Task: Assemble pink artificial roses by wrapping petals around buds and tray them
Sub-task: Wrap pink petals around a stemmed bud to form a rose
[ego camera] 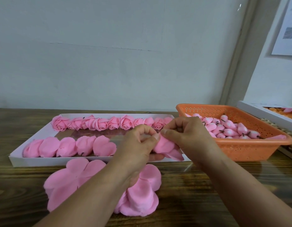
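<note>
My left hand (139,145) and my right hand (186,133) meet above the front right corner of the white tray (15,158), both pinching a half-wrapped pink rose (166,147) whose loose petals hang down. The bud inside is hidden by the petals and fingers. In the tray, a back row of several finished roses (101,123) faces me, and a front row of several roses (68,146) lies on its side. A pile of flat pink petal sheets (71,179) lies on the wooden table in front of the tray, partly under my forearms.
An orange perforated basket (240,151) filled with pink buds (230,128) stands right of the tray. Behind it at the far right sits a white box (263,112) with orange pieces. A pale wall runs along the table's back edge.
</note>
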The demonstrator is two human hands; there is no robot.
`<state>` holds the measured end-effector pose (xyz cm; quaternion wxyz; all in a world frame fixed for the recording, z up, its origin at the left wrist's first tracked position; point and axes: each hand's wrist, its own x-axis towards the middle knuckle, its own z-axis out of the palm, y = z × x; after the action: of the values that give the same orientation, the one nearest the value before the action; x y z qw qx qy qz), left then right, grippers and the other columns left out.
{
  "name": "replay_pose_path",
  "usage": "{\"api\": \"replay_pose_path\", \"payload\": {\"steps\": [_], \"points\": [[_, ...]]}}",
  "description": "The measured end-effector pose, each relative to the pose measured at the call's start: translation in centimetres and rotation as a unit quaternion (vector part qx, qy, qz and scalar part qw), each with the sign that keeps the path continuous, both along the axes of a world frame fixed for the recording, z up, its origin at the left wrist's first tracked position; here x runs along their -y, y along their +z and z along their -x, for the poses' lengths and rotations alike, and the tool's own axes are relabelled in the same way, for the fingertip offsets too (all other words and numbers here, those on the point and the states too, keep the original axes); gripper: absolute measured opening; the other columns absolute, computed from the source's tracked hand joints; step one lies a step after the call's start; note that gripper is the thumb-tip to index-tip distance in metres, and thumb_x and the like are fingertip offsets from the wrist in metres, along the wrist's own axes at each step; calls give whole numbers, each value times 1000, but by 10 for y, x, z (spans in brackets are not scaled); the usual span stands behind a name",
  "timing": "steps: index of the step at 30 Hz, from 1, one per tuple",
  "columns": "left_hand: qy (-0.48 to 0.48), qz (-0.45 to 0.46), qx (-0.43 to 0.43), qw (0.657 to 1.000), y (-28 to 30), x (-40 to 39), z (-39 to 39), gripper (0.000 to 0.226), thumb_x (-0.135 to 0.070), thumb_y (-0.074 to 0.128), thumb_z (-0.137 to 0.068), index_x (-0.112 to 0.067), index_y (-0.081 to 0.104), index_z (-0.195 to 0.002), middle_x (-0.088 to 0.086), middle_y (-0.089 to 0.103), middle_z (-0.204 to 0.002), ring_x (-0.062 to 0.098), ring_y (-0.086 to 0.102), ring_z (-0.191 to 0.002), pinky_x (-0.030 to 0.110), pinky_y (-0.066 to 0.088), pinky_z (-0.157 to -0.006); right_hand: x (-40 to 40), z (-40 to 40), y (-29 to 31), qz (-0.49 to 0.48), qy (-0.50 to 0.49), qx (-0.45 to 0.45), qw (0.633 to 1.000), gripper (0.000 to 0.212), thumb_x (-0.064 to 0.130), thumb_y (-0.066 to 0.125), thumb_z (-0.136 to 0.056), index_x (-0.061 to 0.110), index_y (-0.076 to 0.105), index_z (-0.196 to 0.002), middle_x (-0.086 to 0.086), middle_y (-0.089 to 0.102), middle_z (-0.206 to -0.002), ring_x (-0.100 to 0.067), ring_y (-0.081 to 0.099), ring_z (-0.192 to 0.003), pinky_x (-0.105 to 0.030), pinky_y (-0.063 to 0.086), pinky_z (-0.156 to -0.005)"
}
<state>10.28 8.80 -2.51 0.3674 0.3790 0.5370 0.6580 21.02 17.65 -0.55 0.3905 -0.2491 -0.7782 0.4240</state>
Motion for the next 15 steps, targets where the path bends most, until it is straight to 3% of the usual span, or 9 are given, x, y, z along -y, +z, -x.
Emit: {"api": "replay_pose_path", "payload": {"steps": [3,6,10,15], "points": [[-7,4,21,1000,1,0,-2,6,-10,58,-92,-13,61,-87,11,69,-84,15,70,-60,25,56,-56,1,0,1,5,-5,-9,1000,13,3,69,-79,4,66,-66,-2,60,-54,-7,50,-49,-27,43,-52],[21,-6,-16,1000,-2,-1,-5,9,-11,58,-92,-21,60,-93,2,72,-73,18,71,-61,34,59,-60,1,1,0,9,-28,-10,1000,16,2,69,-78,5,65,-63,0,58,-51,-6,48,-46,-27,40,-51],[56,-23,-82,995,-5,-2,-6,14,-12,58,-93,-19,60,-80,1,70,-65,21,69,-58,44,60,-65,2,3,0,-4,-56,-5,998,22,3,69,-78,10,64,-58,8,54,-46,-2,44,-41,-26,38,-48],[24,-21,-22,999,-5,-2,-7,5,-14,65,-87,-14,65,-82,4,71,-68,21,70,-62,39,59,-70,2,2,0,1,-54,-20,998,15,3,69,-78,3,64,-63,-5,58,-55,-14,51,-52,-29,42,-52]]}}
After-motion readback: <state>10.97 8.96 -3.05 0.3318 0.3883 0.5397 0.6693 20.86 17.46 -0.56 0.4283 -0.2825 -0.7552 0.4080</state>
